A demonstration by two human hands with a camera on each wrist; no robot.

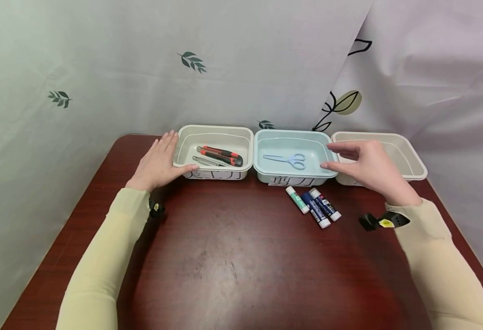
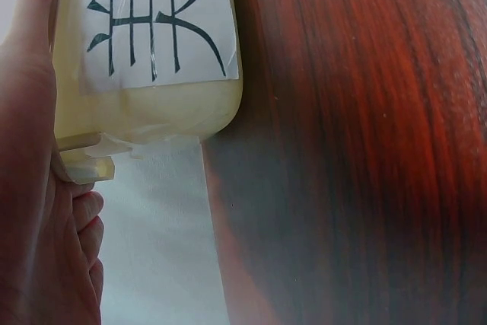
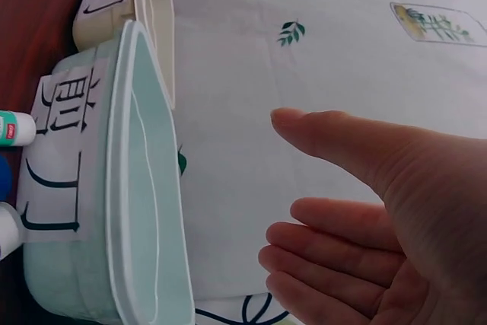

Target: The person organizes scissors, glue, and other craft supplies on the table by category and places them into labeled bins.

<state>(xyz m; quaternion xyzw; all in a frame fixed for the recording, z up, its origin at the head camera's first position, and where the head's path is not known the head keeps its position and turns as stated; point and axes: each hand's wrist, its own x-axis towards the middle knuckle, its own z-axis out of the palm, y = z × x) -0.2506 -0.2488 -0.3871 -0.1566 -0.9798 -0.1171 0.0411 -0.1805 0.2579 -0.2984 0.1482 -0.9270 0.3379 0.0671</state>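
Observation:
My left hand [image 1: 157, 160] lies along the left end of a cream bin [image 1: 249, 137], fingers extended beside it and thumb at the front rim. Inside that bin are red-and-black utility knives [image 1: 220, 155] and a grey one [image 1: 209, 161]. My right hand [image 1: 367, 165] hovers between a light blue bin [image 1: 262, 170] and the right-hand cream bin [image 1: 414, 160]. Its thumb and fingers are spread apart with nothing between them, as the right wrist view also shows. Blue scissors [image 1: 292, 159] rest in the blue bin.
On the dark red table [image 1: 224, 247], in front of the blue bin, lie a green glue stick [image 1: 297, 200] and two dark blue glue sticks [image 1: 316, 210]. Paper labels [image 1: 292, 181] are on the bins' fronts. A white patterned curtain [image 1: 224, 68] hangs behind the bins.

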